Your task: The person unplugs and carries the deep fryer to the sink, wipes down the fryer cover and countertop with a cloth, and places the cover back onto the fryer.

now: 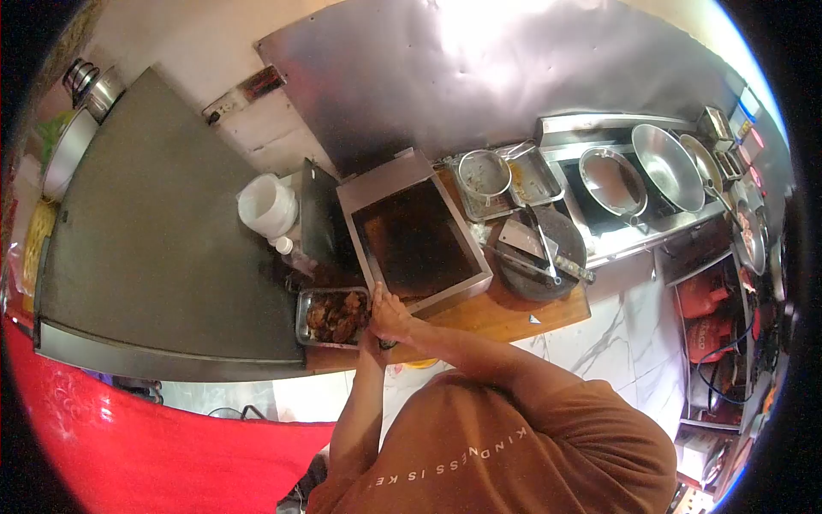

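Both my hands are close together at the right end of a metal tray (301, 332) of browned food pieces (336, 317). My right hand (391, 315) lies over the tray's right side, near the front left corner of a square metal fryer (479, 284) with dark contents. My left hand (373, 341) is just below it, mostly hidden by the right hand and the tray's edge. The fingers of both hands are too small and overlapped to make out what they hold.
Right of the fryer, a cleaver (521, 239) and tongs lie on a round dark board (561, 231). Behind it are a strainer (485, 174) and metal trays. Pans (613, 182) stand on the stove at right. White plastic tubs (267, 206) stand at left.
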Available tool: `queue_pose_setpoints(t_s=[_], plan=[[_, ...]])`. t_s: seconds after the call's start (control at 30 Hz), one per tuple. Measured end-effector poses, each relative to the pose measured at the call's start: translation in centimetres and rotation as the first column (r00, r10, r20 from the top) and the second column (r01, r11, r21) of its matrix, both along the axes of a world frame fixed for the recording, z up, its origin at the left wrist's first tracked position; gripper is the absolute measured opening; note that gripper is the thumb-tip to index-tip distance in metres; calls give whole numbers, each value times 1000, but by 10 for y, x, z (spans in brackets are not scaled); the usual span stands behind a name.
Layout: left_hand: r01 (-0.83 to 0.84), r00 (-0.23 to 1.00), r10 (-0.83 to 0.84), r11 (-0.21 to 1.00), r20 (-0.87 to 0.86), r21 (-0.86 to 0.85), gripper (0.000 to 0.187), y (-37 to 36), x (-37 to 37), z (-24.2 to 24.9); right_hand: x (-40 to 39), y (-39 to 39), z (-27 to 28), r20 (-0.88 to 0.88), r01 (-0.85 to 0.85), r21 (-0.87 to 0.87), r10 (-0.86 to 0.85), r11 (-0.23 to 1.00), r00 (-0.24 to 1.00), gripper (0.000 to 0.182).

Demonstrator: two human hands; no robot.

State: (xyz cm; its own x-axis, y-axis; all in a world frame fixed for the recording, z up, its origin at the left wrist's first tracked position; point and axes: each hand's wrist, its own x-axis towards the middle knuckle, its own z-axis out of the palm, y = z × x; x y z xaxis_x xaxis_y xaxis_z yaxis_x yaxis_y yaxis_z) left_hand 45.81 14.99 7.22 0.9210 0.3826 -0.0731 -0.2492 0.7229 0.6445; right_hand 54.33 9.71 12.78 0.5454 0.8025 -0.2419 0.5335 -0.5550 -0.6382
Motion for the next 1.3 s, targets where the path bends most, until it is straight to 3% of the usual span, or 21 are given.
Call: queue_pose_setpoints(t_s=[0.03,0.1,0.2,0.27,0.3,0.37,0.43,0.53,0.57,0.67,0.73,0.83,0.87,0.93,1.03,1.07,1.1,1.17,1.2,1.23,1.3], plan=[[14,1000,-19,982,-23,-187,43,5,-2,-10,1,-3,-1,9,-32,-8,32,999,999,98],[-96,958,68,991,-278,-89,44,11,-10,-20,7,-10,1,111,-51,44,46,998,993,92],[-326,790,231,943,-568,-70,48,13,-20,-17,39,-32,19,310,-64,192,2,979,951,81],[-328,770,327,939,-547,99,52,18,-23,-11,78,-52,36,335,122,330,-237,936,912,66],[-328,758,374,927,-535,182,54,18,-26,-8,100,-67,46,337,189,317,-297,929,894,61],[-200,531,561,811,-635,549,54,-4,-12,49,137,-96,60,384,313,267,-398,912,833,55],[-4,425,776,516,-466,856,52,8,-9,5,164,-119,57,426,389,182,-429,903,797,52],[48,594,713,430,-372,901,47,-22,11,95,196,-146,14,385,372,170,-409,913,828,57],[17,577,773,311,-264,950,42,-31,20,101,203,-152,-1,329,396,182,-436,900,838,57],[0,705,691,229,-162,973,39,-45,47,116,201,-178,10,45,463,201,-481,863,876,56],[21,760,610,323,-225,946,39,-63,70,139,189,-193,13,-176,556,274,-527,785,831,56],[144,807,424,534,-412,833,42,-69,104,129,171,-220,2,-401,567,335,-431,752,808,52],[183,806,402,530,-435,828,43,-69,118,118,167,-228,-10,-469,583,349,-402,734,787,51],[259,804,355,513,-477,818,44,-74,149,100,159,-238,-38,-368,524,356,-399,774,840,50],[402,704,266,616,-659,677,44,-88,193,83,147,-253,-45,-297,464,328,-376,823,878,51],[389,677,168,745,-717,542,42,-89,208,69,143,-255,-42,-287,446,312,-364,839,886,51],[367,651,63,847,-757,385,41,-85,222,47,139,-256,-47,-414,478,329,-330,814,848,56],[345,567,-82,927,-820,146,35,-109,233,98,131,-256,-59,-201,353,395,-295,848,934,62],[332,579,-53,927,-813,176,33,-107,240,79,126,-255,-64,-87,286,415,-275,864,957,65],[319,593,-25,925,-805,206,32,-98,248,39,119,-254,-69,-65,265,430,-264,863,962,76],[260,640,23,934,-768,245,27,-91,255,-5,109,-253,-63,-34,273,446,-288,852,957,79]])
